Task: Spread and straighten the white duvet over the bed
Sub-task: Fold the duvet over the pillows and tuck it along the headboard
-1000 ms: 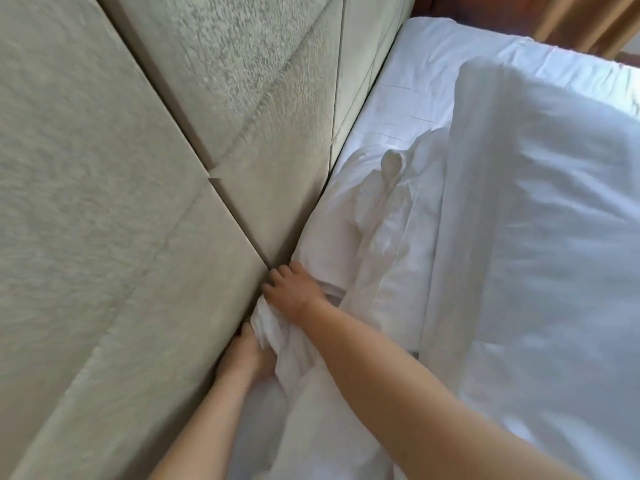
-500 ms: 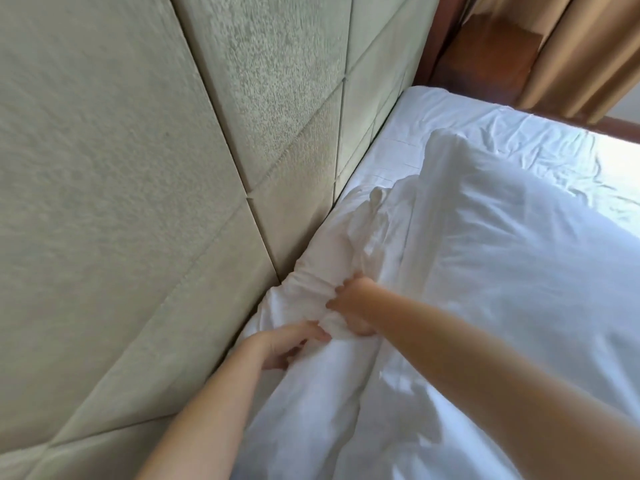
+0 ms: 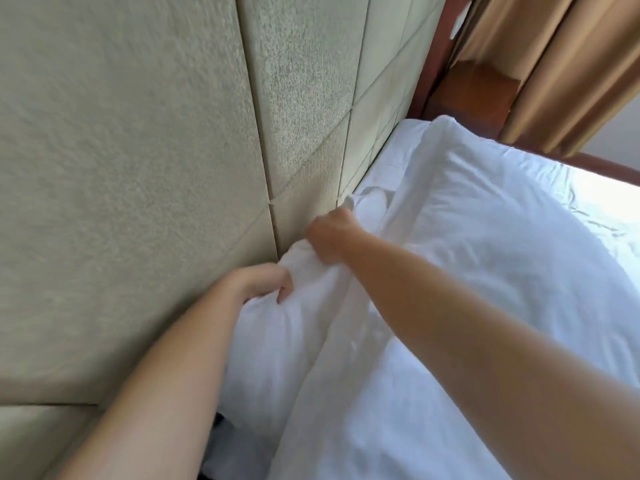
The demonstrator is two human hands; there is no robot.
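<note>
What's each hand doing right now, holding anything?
Left hand: closed, gripping the bunched duvet edge by the headboard.
Right hand: closed, gripping the duvet edge a little farther along.

Daylight enters from the right of the frame; far right strip of the bed sheet (image 3: 602, 202) blown out to glare. Duvet (image 3: 485, 258) bright on top, soft grey shadow under the right forearm (image 3: 467, 306). Padded wall panels (image 3: 138, 168) evenly lit, slightly motion-blurred. Wide-angle bending along left edge
</note>
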